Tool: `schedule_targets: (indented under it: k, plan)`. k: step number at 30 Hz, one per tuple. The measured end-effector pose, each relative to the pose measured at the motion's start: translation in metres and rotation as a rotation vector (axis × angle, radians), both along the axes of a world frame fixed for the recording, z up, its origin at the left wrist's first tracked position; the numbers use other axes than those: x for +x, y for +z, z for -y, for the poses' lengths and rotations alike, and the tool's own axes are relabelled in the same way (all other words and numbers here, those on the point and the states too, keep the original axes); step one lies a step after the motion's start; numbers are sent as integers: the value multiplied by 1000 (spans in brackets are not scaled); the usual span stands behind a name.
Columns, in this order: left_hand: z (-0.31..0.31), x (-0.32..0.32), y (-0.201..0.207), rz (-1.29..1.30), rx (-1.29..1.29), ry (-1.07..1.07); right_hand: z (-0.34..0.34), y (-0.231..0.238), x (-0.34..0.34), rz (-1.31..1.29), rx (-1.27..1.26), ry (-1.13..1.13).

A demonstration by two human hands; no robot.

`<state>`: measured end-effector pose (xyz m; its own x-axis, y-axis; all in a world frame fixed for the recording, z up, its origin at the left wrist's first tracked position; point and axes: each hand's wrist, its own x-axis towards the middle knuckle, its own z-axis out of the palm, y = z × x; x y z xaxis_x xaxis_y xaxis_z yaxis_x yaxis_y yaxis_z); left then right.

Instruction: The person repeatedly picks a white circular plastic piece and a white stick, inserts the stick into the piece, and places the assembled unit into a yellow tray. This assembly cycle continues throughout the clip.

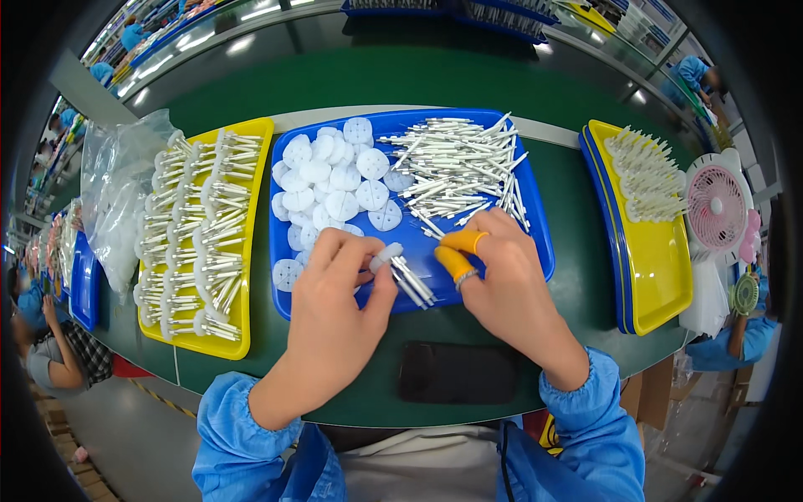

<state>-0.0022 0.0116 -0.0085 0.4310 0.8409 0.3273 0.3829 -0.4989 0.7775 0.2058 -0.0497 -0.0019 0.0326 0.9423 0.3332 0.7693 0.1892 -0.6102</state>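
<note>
My left hand (339, 309) is closed, thumb and fingers pinching a small white disc (386, 255) at its edge. Several thin white rods (411, 283) stick out of that disc toward the lower right. My right hand (498, 268) wears yellow finger cots (456, 262) on thumb and forefinger, their tips pressed together by the near edge of a rod pile (460, 163). What lies between those tips is too small to make out. Both hands are over a blue tray (535, 226), which holds the rods on the right and loose translucent round discs (341, 205) on the left.
At the left, a yellow tray (242, 289) carries rows of rod-filled discs beside a clear plastic bag (117, 201). Stacked trays (661, 276) on the right hold more of them, near a pink fan (718, 205). A black phone (457, 372) lies before me. Other people work farther off.
</note>
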Motion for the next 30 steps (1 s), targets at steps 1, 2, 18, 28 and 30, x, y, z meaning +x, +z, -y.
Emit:
schedule_targets:
  k: [1, 2, 18, 28, 30]
  plan:
    - [-1, -1, 6, -12, -64, 1, -4, -4, 2, 24, -3, -15]
    - [-2, -1, 7, -3, -67, 0, -7, -6, 2, 44, -7, -29]
    - [-3, -5, 14, 90, -287, -67, 18, 22, -8, -283, -64, 176]
    - [0, -2, 15, 97, -201, -86, 17, 13, 3, -78, -27, 200]
    - [0, -1, 15, 98, -208, -66, 14, 14, 1, -63, -31, 184]
